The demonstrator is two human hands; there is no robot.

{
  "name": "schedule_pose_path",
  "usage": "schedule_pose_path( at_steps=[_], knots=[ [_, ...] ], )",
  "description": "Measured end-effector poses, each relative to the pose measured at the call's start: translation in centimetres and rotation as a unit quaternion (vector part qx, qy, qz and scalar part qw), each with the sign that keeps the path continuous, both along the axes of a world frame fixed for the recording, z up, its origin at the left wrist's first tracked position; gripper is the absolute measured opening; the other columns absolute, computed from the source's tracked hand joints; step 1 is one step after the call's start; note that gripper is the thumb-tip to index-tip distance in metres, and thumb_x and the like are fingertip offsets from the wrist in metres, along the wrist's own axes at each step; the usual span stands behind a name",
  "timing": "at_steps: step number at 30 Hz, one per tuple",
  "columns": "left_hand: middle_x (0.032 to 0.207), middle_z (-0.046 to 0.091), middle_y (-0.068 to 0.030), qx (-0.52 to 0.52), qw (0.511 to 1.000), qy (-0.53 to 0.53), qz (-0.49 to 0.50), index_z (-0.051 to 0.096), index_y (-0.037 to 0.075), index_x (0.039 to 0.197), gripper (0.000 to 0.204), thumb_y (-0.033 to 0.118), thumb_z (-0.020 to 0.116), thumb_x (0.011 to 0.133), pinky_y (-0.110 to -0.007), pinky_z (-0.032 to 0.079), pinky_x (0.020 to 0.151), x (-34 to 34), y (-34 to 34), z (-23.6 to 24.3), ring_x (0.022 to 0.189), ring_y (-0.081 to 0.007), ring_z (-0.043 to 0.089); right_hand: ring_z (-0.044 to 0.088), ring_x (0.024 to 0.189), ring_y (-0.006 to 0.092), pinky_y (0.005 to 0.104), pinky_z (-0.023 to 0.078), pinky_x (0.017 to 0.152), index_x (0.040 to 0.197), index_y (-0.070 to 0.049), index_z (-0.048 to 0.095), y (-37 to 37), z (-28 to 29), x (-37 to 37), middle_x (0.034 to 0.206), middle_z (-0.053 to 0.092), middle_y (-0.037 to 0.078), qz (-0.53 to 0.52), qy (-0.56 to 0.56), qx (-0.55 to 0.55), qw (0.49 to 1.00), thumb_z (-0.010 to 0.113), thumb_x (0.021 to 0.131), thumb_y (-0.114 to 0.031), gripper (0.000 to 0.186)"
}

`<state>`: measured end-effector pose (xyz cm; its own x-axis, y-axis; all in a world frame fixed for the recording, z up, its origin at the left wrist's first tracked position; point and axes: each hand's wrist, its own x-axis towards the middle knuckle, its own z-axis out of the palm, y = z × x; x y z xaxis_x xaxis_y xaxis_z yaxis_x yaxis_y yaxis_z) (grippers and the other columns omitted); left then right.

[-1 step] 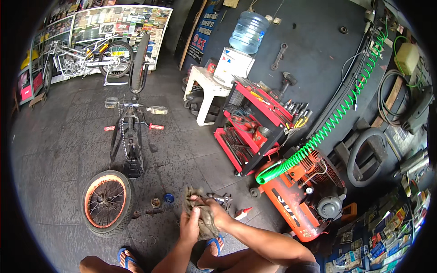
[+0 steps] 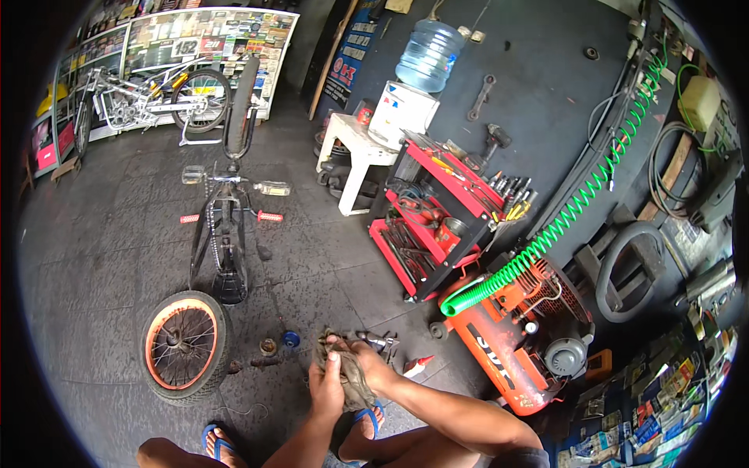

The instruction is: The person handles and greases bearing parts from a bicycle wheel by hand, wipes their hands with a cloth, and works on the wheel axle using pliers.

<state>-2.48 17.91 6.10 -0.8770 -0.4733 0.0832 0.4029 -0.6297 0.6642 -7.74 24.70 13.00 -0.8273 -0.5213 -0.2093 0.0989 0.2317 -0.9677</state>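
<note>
A crumpled grey-brown rag [image 2: 356,392] is bunched between my two hands, low in the middle of the view. My left hand [image 2: 326,388] closes on it from the left, its thumb lying on top. From the right, my right hand [image 2: 373,368] grips the same cloth, with its fingers partly hidden by the folds. Just beyond the hands, metal parts [image 2: 378,340] lie on the floor beside a small white bottle with a red tip [image 2: 418,365]. To the left are a small open round container [image 2: 268,346] and a blue one [image 2: 290,338].
An orange-rimmed wheel [image 2: 218,366] lies at left, near an upturned bicycle frame [image 2: 241,265]. At right stand a red tool cart [image 2: 460,183] and an orange air compressor [image 2: 495,355] with a green coiled hose [image 2: 573,210]. A white stool [image 2: 355,168] stands further back.
</note>
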Motion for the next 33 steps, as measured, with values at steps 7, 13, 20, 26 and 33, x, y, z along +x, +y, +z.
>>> schedule_pose_path(
  at_steps=[7, 13, 20, 26, 33],
  knots=[
    [0.081, 0.068, -0.0081, 0.125, 0.983, -0.11, 0.069, 0.066, 0.001, 0.092, 0.019, 0.015, 0.055, 0.098, -0.03, 0.055, 0.059, 0.3, -3.5, -5.2, 0.065, -0.0158, 0.066, 0.053, 0.078, 0.0164, 0.033, 0.048, 0.072, 0.114, 0.004, 0.058, -2.3, -2.0, 3.1, 0.091, 0.061, 0.008, 0.088, 0.171, 0.1, 0.976, 0.049, 0.09, -0.001, 0.026],
    [0.136, 0.053, -0.0197, -0.04, 0.949, -0.287, 0.122, 0.04, -0.006, 0.142, 0.071, 0.046, 0.058, 0.097, -0.034, 0.041, 0.104, -1.7, -5.6, -2.9, 0.124, -0.0239, 0.051, 0.064, 0.103, 0.0276, 0.0346, 0.048, 0.093, 0.129, 0.014, 0.045, -3.6, -0.2, 3.5, 0.112, 0.065, 0.023, 0.054, 0.233, 0.114, 0.964, 0.046, 0.091, 0.005, 0.039],
    [0.097, 0.066, -0.0044, 0.183, 0.96, -0.209, 0.04, 0.062, -0.003, 0.112, 0.039, 0.034, 0.056, 0.099, -0.03, 0.049, 0.079, 1.9, -7.6, -1.4, 0.089, -0.0133, 0.061, 0.071, 0.089, 0.0319, 0.0364, 0.053, 0.077, 0.102, 0.002, 0.065, -5.7, -1.7, 3.7, 0.09, 0.071, 0.019, 0.256, 0.22, 0.277, 0.9, 0.063, 0.079, -0.006, 0.024],
    [0.094, 0.067, -0.0116, 0.317, 0.912, -0.26, 0.009, 0.063, -0.005, 0.106, 0.046, 0.038, 0.049, 0.101, -0.035, 0.052, 0.075, 1.6, -11.5, -1.9, 0.082, -0.0187, 0.064, 0.07, 0.085, 0.0226, 0.0343, 0.053, 0.076, 0.102, 0.001, 0.065, -9.1, -2.6, 4.3, 0.089, 0.071, 0.016, 0.172, 0.298, 0.233, 0.91, 0.065, 0.079, -0.002, 0.024],
    [0.099, 0.066, -0.0142, 0.459, 0.859, -0.224, -0.035, 0.062, -0.001, 0.115, 0.056, 0.051, 0.049, 0.1, -0.039, 0.054, 0.08, 3.2, -14.1, 0.0, 0.088, -0.0222, 0.065, 0.064, 0.106, 0.0285, 0.0365, 0.049, 0.092, 0.129, 0.004, 0.055, -10.5, -3.3, 4.8, 0.116, 0.065, 0.018, 0.199, 0.395, 0.181, 0.879, 0.064, 0.082, -0.004, 0.049]
  ],
)
